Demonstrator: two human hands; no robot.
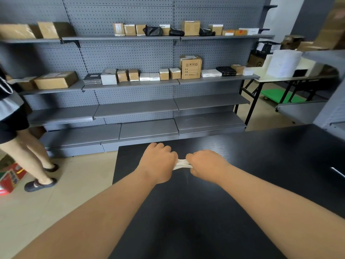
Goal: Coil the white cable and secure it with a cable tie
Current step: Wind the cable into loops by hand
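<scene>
At frame centre, the left hand (158,163) and right hand (206,165) each clench the bundled white cable (182,164) above the black table (261,165). Grey shelving (138,107) with boxes fills the upper frame.

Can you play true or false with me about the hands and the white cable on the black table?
1. Both hands are closed around the white cable. True: the left hand and the right hand each grip one end of the bundle.
2. The cable lies stretched out long across the black table. False: it is bunched into several strands between the two fists.
3. The hands are far apart. False: they are close together, with only a short bit of cable showing between them.
4. Cardboard boxes sit on the grey shelves behind the table. True.
5. A cable tie is plainly wrapped around the bundle. False: no tie can be seen on the part that shows.
</scene>
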